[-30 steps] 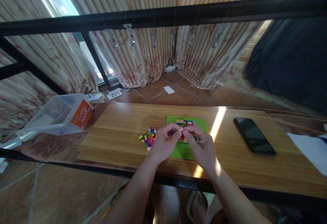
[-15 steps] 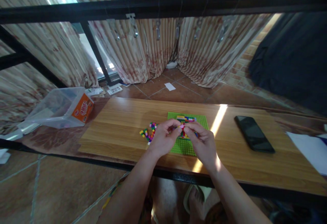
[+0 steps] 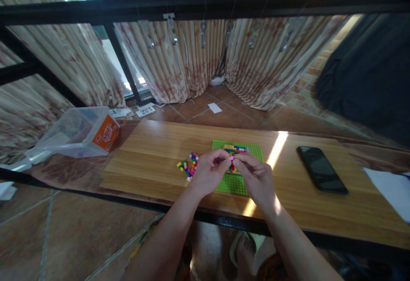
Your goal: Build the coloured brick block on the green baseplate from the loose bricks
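My left hand (image 3: 209, 170) and my right hand (image 3: 257, 176) meet over a green studded baseplate (image 3: 232, 185). Between their fingertips is a small pink toy brick (image 3: 231, 158), pinched from both sides; a bit of yellow shows by the left fingertips. Rows of coloured bricks (image 3: 236, 149) are built up on the baseplate, partly hidden behind my fingers. Just left of my left hand lies a loose pile of small bricks (image 3: 189, 166) in yellow, green, purple, orange and white.
The wooden board (image 3: 144, 161) bears a black phone (image 3: 321, 170) on the right, with white paper (image 3: 389, 191) beyond it. A clear plastic bin (image 3: 75, 131) with an orange label stands at the left end. A dark metal bar (image 3: 205, 7) crosses the view above.
The whole view has shifted slightly, so things sit a little further right. Both hands keep their pinch on the pink brick, with hardly any movement over the baseplate.
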The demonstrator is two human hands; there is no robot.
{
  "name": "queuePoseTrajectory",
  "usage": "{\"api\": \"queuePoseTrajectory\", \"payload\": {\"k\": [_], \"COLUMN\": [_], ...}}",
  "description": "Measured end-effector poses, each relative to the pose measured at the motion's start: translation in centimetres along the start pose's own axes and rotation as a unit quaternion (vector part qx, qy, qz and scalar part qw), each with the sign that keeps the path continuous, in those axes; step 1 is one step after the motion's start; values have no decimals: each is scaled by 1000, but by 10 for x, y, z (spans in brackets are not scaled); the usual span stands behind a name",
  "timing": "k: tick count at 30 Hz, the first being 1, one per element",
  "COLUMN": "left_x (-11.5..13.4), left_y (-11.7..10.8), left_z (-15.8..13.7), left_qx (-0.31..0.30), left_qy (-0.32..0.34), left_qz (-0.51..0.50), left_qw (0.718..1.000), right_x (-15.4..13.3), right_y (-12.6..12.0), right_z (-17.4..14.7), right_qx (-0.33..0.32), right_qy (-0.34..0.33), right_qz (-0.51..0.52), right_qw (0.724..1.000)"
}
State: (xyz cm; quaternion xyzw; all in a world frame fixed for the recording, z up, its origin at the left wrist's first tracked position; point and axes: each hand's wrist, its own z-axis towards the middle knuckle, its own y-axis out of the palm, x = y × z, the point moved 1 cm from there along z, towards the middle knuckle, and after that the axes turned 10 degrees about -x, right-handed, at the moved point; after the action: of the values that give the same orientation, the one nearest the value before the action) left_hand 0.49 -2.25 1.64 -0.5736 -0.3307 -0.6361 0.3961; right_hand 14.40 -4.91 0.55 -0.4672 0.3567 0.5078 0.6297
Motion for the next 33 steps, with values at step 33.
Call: {"api": "queuePoseTrajectory", "payload": {"k": [33], "left_x": [-21], "left_y": [-14], "left_z": [-5], "left_qx": [-108], "left_qy": [-137], "left_qz": [24], "left_qw": [984], "right_x": [28], "right_y": [-9], "right_z": [7], "right_qx": [44], "right_qy": [6], "right_qz": [-257], "right_qw": [965]}}
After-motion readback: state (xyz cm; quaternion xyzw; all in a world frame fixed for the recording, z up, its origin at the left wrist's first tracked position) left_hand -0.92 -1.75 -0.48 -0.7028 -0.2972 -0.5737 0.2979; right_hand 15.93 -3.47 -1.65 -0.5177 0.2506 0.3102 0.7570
